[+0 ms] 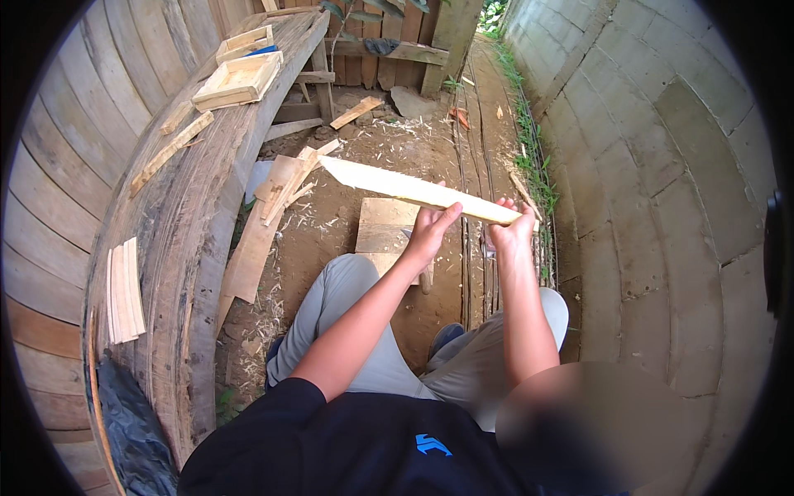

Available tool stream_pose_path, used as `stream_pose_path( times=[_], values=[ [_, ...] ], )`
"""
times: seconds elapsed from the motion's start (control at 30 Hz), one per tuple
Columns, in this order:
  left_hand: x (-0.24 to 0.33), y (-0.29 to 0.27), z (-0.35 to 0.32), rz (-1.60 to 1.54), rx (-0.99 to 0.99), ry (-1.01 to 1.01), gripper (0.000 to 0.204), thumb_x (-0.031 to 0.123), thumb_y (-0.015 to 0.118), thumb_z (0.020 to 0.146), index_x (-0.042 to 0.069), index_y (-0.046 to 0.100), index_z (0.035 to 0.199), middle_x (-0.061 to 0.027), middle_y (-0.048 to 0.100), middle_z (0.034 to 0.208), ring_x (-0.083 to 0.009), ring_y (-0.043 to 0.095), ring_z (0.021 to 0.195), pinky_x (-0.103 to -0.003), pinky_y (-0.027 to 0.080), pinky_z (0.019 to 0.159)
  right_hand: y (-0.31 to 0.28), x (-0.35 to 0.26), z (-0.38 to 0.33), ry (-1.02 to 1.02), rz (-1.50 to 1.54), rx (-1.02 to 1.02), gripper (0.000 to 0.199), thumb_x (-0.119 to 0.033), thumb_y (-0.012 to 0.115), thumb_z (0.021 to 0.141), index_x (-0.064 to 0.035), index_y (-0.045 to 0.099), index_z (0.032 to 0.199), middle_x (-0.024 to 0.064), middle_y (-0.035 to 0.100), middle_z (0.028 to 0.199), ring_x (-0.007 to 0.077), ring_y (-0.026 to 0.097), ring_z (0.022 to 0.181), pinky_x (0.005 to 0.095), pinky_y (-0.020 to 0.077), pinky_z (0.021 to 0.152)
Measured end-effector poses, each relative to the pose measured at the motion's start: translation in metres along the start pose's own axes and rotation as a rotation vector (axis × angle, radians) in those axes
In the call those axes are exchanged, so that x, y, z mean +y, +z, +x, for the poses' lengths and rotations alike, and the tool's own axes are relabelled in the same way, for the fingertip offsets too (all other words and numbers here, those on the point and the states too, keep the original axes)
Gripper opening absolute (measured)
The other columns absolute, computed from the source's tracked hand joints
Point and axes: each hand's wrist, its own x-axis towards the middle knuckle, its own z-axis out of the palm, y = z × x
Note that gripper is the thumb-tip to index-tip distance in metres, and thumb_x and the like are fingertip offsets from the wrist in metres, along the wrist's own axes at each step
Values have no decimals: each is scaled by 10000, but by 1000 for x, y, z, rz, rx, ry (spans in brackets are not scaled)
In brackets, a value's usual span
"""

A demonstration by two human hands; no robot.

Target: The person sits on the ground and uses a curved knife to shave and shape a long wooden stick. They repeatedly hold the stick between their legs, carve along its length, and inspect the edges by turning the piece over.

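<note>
A long pale wooden board (389, 182) is held up in front of my knees by both hands. Its far-left end is cut at a slant and points away from me. My left hand (432, 231) grips it near the middle, thumb along the near edge. My right hand (513, 231) is closed around its right end. Beneath the board, a flat piece of wood (385, 221) lies on the ground between my feet. A rounded wooden handle (427, 279) shows below my left hand; what it belongs to is hidden.
On my left runs a thick plank bench (186, 248) with a shallow wooden box (238, 80), a stack of thin slats (125, 291) and a dark plastic sheet (136, 430). Offcuts (285, 186) and shavings lie beside it. A block wall (653, 207) rises close on the right.
</note>
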Motion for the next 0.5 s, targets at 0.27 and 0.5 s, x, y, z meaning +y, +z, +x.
stream_pose_path(
  times=[0.27, 0.5],
  values=[
    [20, -51, 2, -231, 311, 238, 173, 199, 494, 982, 47, 463, 1058, -142, 648, 786, -253, 673, 789, -395, 544, 785, -67, 88, -22, -95, -389, 352, 782, -623, 526, 868, -66, 349, 1388, 189, 405, 1310, 299, 420, 1201, 507, 385, 969],
    [57, -98, -44, 241, 355, -208, 327, 269, 600, 908, -23, 503, 1020, -108, 589, 731, -202, 605, 473, -336, 502, 427, -188, 126, 38, -383, -1995, 116, 571, -349, 699, 840, -27, 461, 1247, 237, 470, 1291, 399, 487, 1211, 488, 412, 1013]
  ],
)
